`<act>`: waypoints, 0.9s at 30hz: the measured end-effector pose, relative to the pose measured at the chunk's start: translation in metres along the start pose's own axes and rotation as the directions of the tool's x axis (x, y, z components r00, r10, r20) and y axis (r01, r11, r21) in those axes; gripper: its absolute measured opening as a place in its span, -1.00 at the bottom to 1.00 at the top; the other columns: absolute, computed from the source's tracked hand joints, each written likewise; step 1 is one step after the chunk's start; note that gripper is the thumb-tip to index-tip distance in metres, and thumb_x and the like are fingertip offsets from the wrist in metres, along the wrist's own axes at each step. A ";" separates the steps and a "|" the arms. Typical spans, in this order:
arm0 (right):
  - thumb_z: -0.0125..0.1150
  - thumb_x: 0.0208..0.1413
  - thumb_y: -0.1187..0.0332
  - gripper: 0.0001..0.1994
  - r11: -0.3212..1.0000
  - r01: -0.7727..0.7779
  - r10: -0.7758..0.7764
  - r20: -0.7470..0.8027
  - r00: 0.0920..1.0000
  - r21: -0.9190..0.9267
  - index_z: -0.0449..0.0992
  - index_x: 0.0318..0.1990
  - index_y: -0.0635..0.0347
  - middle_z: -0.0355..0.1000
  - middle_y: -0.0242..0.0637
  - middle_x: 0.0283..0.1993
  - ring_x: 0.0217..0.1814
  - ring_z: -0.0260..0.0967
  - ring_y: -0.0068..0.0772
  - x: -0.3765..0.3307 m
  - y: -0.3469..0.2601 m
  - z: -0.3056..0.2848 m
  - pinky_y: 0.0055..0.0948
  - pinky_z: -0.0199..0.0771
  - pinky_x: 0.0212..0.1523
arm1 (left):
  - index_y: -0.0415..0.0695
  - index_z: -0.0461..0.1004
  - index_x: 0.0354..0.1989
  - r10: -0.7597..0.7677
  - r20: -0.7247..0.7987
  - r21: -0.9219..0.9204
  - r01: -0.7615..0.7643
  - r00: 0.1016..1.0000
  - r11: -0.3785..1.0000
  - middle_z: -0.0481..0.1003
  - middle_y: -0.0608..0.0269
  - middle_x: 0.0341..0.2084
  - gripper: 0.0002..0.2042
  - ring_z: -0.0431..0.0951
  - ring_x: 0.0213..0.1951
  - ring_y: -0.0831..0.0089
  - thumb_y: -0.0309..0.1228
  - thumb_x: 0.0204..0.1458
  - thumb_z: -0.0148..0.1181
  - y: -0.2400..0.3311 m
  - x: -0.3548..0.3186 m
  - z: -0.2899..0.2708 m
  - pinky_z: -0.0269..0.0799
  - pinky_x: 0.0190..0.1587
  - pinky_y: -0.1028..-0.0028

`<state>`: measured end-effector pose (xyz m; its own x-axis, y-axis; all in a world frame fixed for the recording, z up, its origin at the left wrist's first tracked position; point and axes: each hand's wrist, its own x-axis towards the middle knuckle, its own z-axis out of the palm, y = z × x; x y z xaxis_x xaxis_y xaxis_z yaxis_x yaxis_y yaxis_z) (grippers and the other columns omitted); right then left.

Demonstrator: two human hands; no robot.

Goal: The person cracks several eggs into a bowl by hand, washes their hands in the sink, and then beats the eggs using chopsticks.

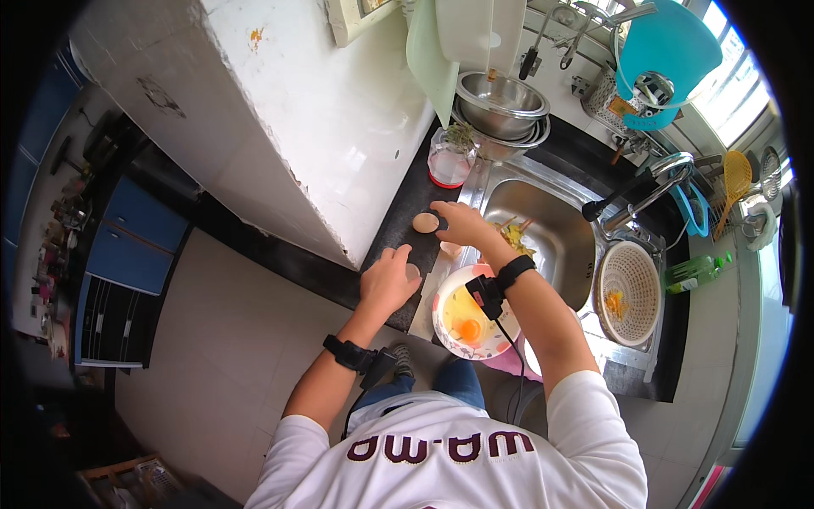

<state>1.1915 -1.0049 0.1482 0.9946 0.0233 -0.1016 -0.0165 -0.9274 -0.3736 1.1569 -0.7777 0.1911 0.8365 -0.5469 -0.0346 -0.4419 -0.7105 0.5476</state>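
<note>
Over the dark counter edge, my left hand [387,280] is curled around a pale eggshell [413,272], partly hidden by the fingers. My right hand [465,227] pinches another eggshell [426,222] between thumb and fingertips, a little farther away. Between the hands and the bowl lies one more pale shell piece [450,249]. Below my right forearm stands a white bowl with a patterned rim [440,321]. It holds raw egg [467,329] with an orange yolk; my wrist strap and its cable cover part of the bowl.
Right of my hands is a steel sink [560,212] with yellow-green scraps [514,236] at its near side. A beige colander [649,288] sits beyond it, beside a green bottle [697,271]. Steel bowls [502,106] and a red-based jar [449,161] stand behind. A wall corner [335,229] juts out left.
</note>
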 end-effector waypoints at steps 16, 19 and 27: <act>0.29 0.02 0.34 -0.55 0.733 0.020 0.260 -0.307 0.915 0.680 0.34 0.06 0.30 0.42 -0.21 -0.14 -0.23 0.41 -0.48 -0.139 -0.049 -0.032 -0.50 0.44 -0.20 | -0.26 0.18 0.15 0.144 0.288 -0.893 0.211 0.947 0.398 0.38 0.08 -0.03 -0.49 0.54 -0.15 0.42 -0.63 0.00 0.17 0.023 -0.002 0.019 0.53 -0.14 0.51; 0.28 -0.01 0.41 -0.57 0.810 -0.008 0.331 -0.446 0.832 0.586 0.36 0.04 0.29 0.39 -0.16 -0.13 -0.22 0.42 -0.36 -0.179 -0.065 -0.031 -0.49 0.45 -0.21 | -0.26 0.25 0.10 0.207 0.239 -0.776 0.058 0.949 0.628 0.41 0.10 -0.05 -0.51 0.57 -0.25 0.47 -0.60 -0.04 0.23 0.042 0.001 0.039 0.53 -0.26 0.56; 0.28 -0.02 0.48 -0.55 0.938 -0.015 0.260 -0.677 0.688 0.346 0.35 0.08 0.28 0.34 -0.15 -0.02 -0.05 0.40 -0.26 -0.214 -0.068 -0.021 -0.39 0.46 -0.13 | -0.18 0.34 0.07 0.375 0.223 -0.776 -0.069 0.900 0.627 0.49 0.16 -0.15 -0.52 0.56 -0.20 0.46 -0.55 -0.08 0.27 0.081 -0.009 0.051 0.49 -0.15 0.52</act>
<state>0.9823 -0.9550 0.2147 0.7501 -0.4781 0.4569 -0.0658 -0.7414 -0.6678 1.0968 -0.8528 0.1935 0.5149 -0.8571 -0.0124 -0.0829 -0.0642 0.9945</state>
